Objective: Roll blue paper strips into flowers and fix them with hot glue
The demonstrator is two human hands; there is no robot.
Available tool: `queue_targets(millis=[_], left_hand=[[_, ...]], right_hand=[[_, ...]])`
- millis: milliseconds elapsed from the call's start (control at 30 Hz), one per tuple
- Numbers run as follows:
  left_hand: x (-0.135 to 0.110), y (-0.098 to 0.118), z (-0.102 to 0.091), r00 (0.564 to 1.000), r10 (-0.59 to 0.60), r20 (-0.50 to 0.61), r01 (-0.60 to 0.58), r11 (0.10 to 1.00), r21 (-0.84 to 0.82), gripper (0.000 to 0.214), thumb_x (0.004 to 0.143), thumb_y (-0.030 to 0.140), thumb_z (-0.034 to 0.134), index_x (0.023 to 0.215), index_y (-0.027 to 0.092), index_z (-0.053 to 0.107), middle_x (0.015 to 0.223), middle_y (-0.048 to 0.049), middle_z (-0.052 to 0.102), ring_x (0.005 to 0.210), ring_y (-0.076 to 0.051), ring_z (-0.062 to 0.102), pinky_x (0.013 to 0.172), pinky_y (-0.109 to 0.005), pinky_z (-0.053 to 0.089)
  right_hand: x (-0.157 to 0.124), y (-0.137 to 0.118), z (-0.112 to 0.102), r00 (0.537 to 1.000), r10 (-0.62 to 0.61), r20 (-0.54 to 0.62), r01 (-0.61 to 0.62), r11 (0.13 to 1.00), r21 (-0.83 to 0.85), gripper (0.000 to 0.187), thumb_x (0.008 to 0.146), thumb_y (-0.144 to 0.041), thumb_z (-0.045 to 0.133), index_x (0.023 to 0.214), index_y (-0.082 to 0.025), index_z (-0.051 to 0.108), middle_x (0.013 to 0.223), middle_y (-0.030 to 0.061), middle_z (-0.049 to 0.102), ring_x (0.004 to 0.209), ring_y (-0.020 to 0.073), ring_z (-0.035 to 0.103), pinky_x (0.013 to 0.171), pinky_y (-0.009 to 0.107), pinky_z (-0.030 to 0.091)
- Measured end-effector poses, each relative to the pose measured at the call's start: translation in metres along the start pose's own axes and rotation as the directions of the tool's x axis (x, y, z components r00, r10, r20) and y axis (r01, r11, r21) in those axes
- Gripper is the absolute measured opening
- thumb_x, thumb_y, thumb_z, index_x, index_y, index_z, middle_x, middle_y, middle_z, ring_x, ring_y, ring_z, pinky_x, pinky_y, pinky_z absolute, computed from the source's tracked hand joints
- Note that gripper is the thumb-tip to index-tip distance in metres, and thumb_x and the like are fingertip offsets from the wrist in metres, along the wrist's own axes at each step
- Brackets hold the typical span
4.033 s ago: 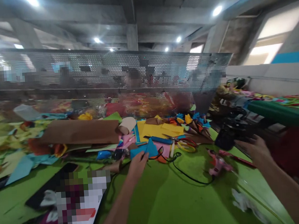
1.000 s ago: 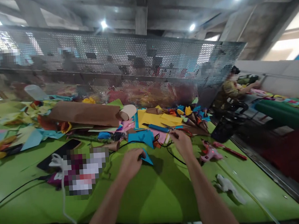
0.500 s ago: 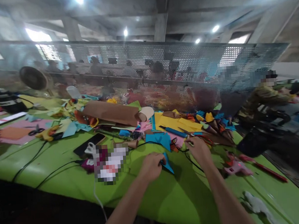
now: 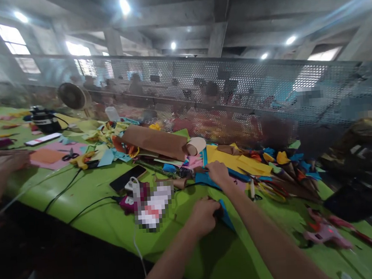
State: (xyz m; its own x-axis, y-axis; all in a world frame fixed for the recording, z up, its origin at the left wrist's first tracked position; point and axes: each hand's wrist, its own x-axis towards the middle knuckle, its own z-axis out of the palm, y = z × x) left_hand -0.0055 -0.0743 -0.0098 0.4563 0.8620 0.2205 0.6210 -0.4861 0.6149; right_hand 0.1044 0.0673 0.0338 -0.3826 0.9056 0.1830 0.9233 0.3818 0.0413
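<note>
My left hand [image 4: 206, 216] is closed round a folded piece of blue paper [image 4: 227, 218], whose pointed end sticks out to the right, just above the green tabletop [image 4: 177, 252]. My right hand [image 4: 218, 174] reaches farther over the table, above a blue paper sheet [image 4: 204, 180] and beside pink paper scraps [image 4: 194, 161]. Its fingers bend downward, and their tips are too hidden to show whether they grip anything. Right of that hand stands a small pale-handled tool [image 4: 252, 189], near yellow-handled scissors [image 4: 272, 191].
Brown paper [image 4: 156, 141], a paper roll [image 4: 196, 146] and yellow sheets [image 4: 254, 165] lie along the back. A phone [image 4: 128, 179] and purple power socket [image 4: 129, 203] with cables sit left. The pink glue gun [image 4: 328, 233] lies right. A co-worker's hand [image 4: 12, 162] is far left.
My right hand has moved left and away from me, from beside the scissors to over the blue sheet. My left hand keeps the blue paper. The view has swung left.
</note>
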Motion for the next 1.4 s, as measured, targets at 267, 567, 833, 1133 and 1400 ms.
queue_targets(millis=[267,567,833,1133,1400], left_hand=[[-0.001,0.007,-0.005,1.000,0.005,0.022,-0.006,1.000,0.025,0.034,0.070,0.006,0.055,0.095,0.024,0.070,0.097,-0.0053,0.073,0.098,-0.024,0.061,0.086,-0.034,0.046],[0.001,-0.001,0.002,0.999,-0.027,-0.019,0.025,0.993,-0.116,0.038,0.069,0.002,0.051,0.091,0.022,0.075,0.096,-0.0030,0.076,0.095,-0.021,0.066,0.090,-0.032,0.049],[0.003,-0.006,-0.009,0.883,-0.285,-0.373,0.179,0.939,-0.295,0.034,0.080,0.001,0.045,0.094,0.020,0.069,0.099,-0.0041,0.074,0.096,-0.019,0.066,0.090,-0.033,0.050],[-0.006,0.014,-0.014,0.933,-0.009,-0.359,-0.005,0.999,-0.040,0.015,0.085,0.019,0.057,0.092,0.021,0.070,0.094,-0.0042,0.073,0.094,-0.020,0.064,0.090,-0.032,0.047],[-0.002,0.006,-0.006,0.997,0.013,-0.078,-0.006,0.996,0.088,0.019,0.080,0.015,0.062,0.088,0.024,0.076,0.092,-0.0030,0.071,0.094,-0.021,0.061,0.087,-0.032,0.045]], right_hand=[[0.002,0.005,-0.008,0.992,0.033,-0.122,-0.046,0.993,-0.110,0.020,0.093,-0.029,0.059,0.106,-0.015,0.064,0.113,0.0083,0.063,0.105,0.0232,0.059,0.091,0.045,0.048],[-0.040,0.040,-0.056,0.909,0.123,-0.398,-0.128,0.992,0.013,0.023,0.092,-0.020,0.047,0.089,-0.017,0.070,0.105,0.0149,0.063,0.109,0.0311,0.048,0.091,0.044,0.032],[-0.147,0.041,-0.059,0.944,0.050,-0.326,0.069,0.937,0.344,0.020,0.091,-0.030,0.054,0.093,-0.023,0.072,0.092,0.0064,0.073,0.087,0.0235,0.064,0.078,0.033,0.045],[-0.192,0.026,0.002,0.988,-0.086,-0.125,0.129,0.909,0.395,0.023,0.088,-0.017,0.051,0.099,-0.021,0.071,0.092,0.0069,0.071,0.088,0.0248,0.062,0.079,0.037,0.044],[-0.205,0.033,-0.001,0.966,-0.179,-0.184,0.235,0.907,0.350,0.013,0.087,-0.025,0.060,0.099,-0.024,0.065,0.100,0.0067,0.068,0.094,0.0248,0.061,0.081,0.037,0.045]])
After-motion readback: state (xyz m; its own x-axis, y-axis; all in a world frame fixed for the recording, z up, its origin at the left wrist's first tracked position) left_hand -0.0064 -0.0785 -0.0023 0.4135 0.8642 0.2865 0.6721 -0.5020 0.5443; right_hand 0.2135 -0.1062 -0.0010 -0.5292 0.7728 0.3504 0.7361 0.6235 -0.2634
